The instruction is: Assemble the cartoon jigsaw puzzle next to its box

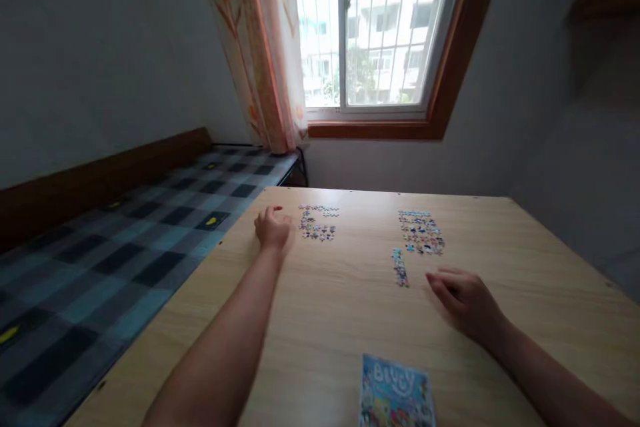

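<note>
My left hand (273,229) rests at the table's far left with its fingers curled, slightly blurred. Just right of it lies a loose cluster of small jigsaw puzzle pieces (317,233), spread in rows. My right hand (463,300) is closed over the table, thumb and forefinger drawn together. Whether either hand holds a piece is hidden. Beyond the right hand sits a block of many pieces (423,233). A narrow strip of puzzle pieces (400,268) lies left of the right fingertips, apart from them.
Near the front of the wooden table (325,320) lies a blue picture card or box (396,390) with cartoon figures. A bed with a checked cover (150,233) runs along the left. Behind the table are a curtain (265,47) and a window (385,33).
</note>
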`<state>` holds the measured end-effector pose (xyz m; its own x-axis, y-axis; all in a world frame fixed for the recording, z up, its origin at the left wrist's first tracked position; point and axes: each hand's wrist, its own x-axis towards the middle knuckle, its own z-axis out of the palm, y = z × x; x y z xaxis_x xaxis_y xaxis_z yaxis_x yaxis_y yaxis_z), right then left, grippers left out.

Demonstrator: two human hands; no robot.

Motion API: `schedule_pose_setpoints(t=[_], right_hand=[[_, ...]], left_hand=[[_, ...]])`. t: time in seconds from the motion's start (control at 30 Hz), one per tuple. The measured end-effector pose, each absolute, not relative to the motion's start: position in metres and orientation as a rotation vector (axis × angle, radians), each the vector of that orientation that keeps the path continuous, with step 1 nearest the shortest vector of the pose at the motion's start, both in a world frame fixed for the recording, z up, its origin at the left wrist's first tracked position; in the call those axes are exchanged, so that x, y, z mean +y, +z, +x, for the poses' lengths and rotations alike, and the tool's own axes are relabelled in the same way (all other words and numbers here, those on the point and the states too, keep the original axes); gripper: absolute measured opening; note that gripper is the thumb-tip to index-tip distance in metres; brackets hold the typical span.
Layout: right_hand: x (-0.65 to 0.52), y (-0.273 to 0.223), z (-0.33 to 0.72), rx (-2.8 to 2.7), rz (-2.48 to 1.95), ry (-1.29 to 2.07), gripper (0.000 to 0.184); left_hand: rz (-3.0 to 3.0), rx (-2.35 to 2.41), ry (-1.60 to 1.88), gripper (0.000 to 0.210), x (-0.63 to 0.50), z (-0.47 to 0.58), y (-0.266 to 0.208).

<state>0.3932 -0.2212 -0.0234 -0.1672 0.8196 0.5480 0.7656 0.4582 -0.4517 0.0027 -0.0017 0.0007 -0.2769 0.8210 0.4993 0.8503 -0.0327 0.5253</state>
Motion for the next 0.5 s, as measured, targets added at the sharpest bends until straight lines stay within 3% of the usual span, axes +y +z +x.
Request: schedule_pose_setpoints(t=[0.2,0.5], right_hand=[[-0.216,-0.023,0.394,-1.913,-1.329,0.108,0.048],[-0.213,-0.024,0.396,-1.878,-1.35,0.108,0.05]], left_hand=[[-2.262,-1.54,-1.153,0.019,-0.017,0.018,0.011],[-2.607,-1.465,-0.694,0.024,-0.03,0.03,0.021]])
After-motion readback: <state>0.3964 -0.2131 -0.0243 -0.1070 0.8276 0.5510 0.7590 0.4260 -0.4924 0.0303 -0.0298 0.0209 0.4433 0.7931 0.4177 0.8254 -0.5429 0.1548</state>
